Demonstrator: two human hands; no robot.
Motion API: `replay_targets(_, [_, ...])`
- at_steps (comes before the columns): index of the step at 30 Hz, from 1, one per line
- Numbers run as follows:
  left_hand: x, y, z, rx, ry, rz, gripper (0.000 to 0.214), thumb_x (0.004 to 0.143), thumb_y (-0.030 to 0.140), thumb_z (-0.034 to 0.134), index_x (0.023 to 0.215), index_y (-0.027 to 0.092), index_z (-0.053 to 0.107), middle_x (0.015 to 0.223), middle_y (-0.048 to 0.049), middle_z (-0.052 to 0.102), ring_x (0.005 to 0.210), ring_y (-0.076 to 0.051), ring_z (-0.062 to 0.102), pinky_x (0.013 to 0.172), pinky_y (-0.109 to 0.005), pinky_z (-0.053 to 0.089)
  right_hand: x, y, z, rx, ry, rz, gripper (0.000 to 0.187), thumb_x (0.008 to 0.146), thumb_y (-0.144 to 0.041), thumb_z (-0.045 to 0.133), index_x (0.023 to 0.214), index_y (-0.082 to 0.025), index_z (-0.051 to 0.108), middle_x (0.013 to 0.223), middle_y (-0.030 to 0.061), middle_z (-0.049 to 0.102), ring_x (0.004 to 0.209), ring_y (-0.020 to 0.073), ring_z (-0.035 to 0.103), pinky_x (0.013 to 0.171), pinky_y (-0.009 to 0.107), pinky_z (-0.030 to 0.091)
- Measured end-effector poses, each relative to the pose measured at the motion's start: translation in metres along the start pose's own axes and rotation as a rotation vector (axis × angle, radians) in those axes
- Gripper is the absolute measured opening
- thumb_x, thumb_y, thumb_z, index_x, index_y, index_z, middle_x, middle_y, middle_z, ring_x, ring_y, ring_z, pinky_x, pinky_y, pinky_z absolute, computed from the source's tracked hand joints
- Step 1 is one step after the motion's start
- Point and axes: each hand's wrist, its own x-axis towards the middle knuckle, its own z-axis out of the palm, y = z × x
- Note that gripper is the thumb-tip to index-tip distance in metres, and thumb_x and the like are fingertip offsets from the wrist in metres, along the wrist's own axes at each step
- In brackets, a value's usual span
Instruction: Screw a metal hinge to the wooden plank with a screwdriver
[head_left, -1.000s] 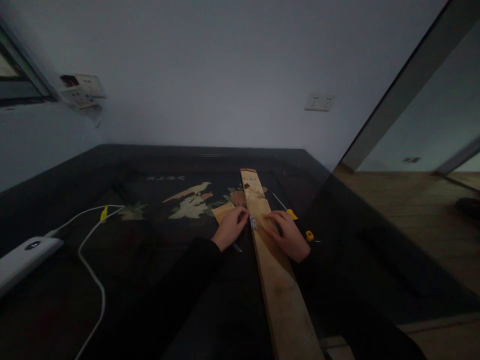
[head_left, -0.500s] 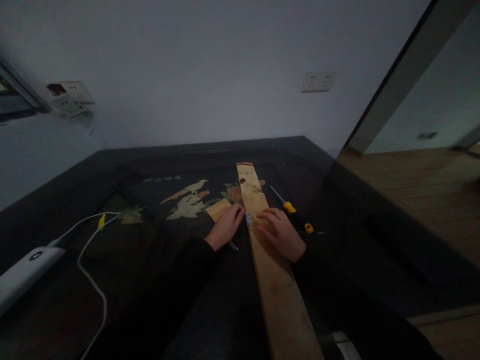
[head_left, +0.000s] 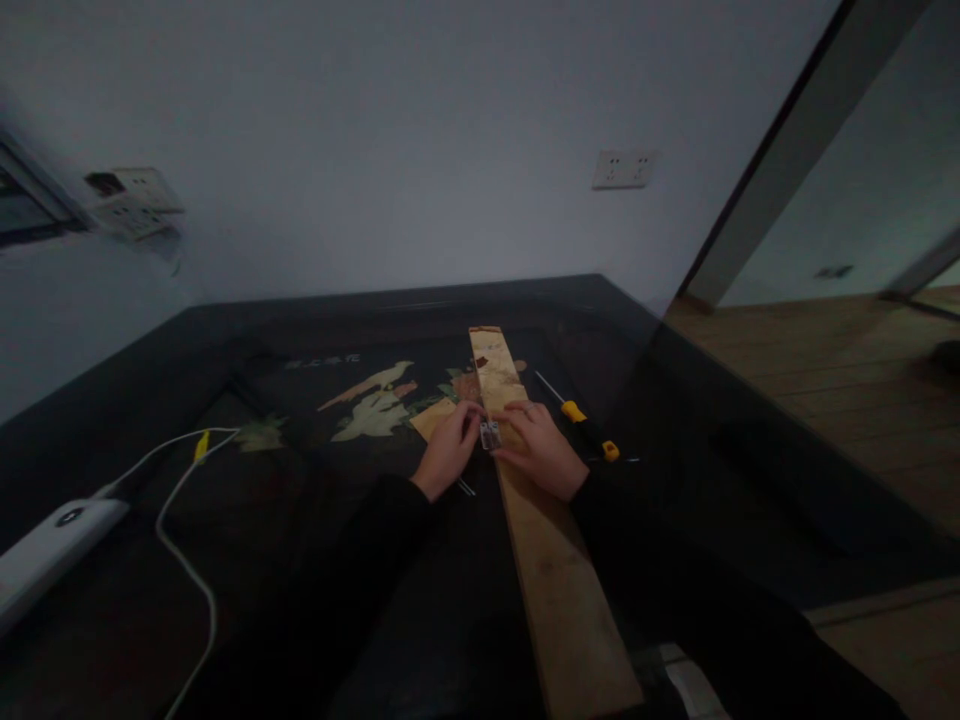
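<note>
A long pale wooden plank (head_left: 551, 560) lies on a dark table (head_left: 135, 600) and runs away from me. A small metal hinge (head_left: 490, 434) sits at its left edge. My left hand (head_left: 448, 451) pinches the hinge from the left, beside a shorter wooden piece (head_left: 431, 418). My right hand (head_left: 536, 450) rests on the plank with fingertips closed on the hinge's right side. A thin metal rod (head_left: 466, 488) shows under my left hand.
A yellow-handled screwdriver (head_left: 576, 415) lies on the table right of the plank. At the left lie a white power bank (head_left: 52, 545) and its white cable (head_left: 184, 560). The tabletop bears a bird-and-flower inlay (head_left: 375, 395). A wall socket (head_left: 622, 169) and wooden floor (head_left: 840, 380) lie beyond.
My right hand slid left along the plank until its fingers met the hinge. The hinge now stands raised between both hands. The view shifted slightly.
</note>
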Motion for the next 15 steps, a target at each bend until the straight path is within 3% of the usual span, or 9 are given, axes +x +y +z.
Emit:
replay_targets(3, [-0.002, 0.0, 0.0, -0.025, 0.028, -0.004, 0.015, 0.092, 0.025, 0.04, 0.101, 0.02, 0.052, 0.08, -0.0011, 0.061, 0.075, -0.016, 0.059, 0.072, -0.028, 0.046, 0.013, 0.002, 0.0, -0.028, -0.07, -0.016, 0.055, 0.075, -0.033, 0.071, 0.125, -0.018, 0.055, 0.124, 0.0131, 0.05, 0.118, 0.0268, 0.041, 0.1, 0.045, 0.037])
replay_targets(6, [-0.004, 0.0, 0.0, -0.072, 0.033, 0.023, 0.017, 0.093, 0.024, 0.038, 0.104, 0.02, 0.049, 0.083, -0.0015, 0.06, 0.078, -0.016, 0.059, 0.076, -0.028, 0.046, 0.021, 0.007, 0.001, -0.016, -0.116, -0.055, 0.051, 0.074, -0.034, 0.071, 0.121, -0.017, 0.059, 0.122, 0.0137, 0.052, 0.117, 0.0263, 0.041, 0.101, 0.044, 0.036])
replay_targets(15, [-0.001, -0.005, -0.007, -0.037, 0.031, 0.063, 0.023, 0.093, 0.024, 0.038, 0.114, 0.02, 0.047, 0.092, -0.0041, 0.063, 0.089, -0.016, 0.061, 0.085, -0.029, 0.046, 0.021, 0.012, 0.003, 0.083, -0.102, -0.095, 0.041, 0.074, -0.035, 0.071, 0.11, -0.018, 0.061, 0.118, 0.0118, 0.055, 0.115, 0.0255, 0.045, 0.1, 0.045, 0.037])
